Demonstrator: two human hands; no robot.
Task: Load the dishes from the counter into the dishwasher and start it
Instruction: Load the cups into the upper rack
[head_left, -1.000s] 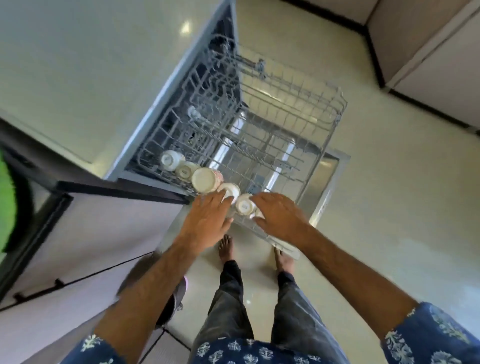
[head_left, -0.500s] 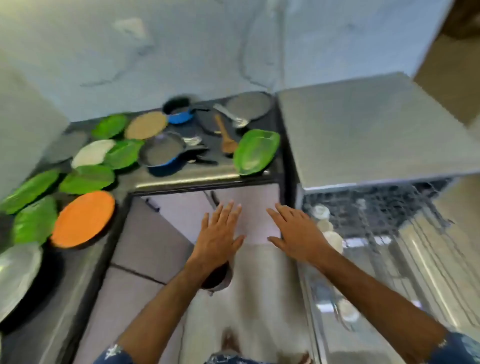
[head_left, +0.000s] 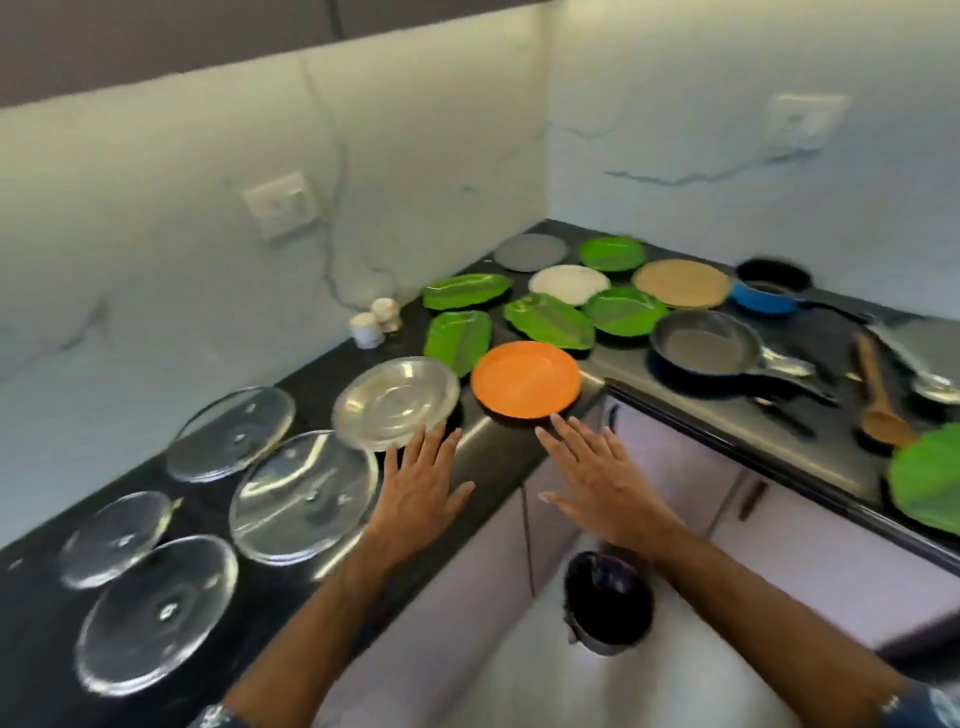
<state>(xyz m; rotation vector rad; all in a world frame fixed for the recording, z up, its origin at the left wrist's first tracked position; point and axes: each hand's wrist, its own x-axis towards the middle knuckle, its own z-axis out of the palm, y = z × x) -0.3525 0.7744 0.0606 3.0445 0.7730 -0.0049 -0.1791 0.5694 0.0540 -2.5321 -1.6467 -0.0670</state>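
Observation:
A dark L-shaped counter carries the dishes. An orange plate lies at the inner corner, with a steel plate to its left. My left hand hovers flat just below the steel plate, fingers spread, holding nothing. My right hand is open too, fingertips near the orange plate's front rim. Several green leaf-shaped plates lie behind. Several glass lids lie on the left. The dishwasher is out of view.
On the right stretch lie a dark frying pan, a blue saucepan, a wooden spoon and a green plate. Two small white cups stand by the wall. A dark bin sits on the floor below the cabinets.
The view has swung from the open dishwasher rack with its cups to the counter corner. Both empty hands have left the rack and now reach toward the steel and orange plates.

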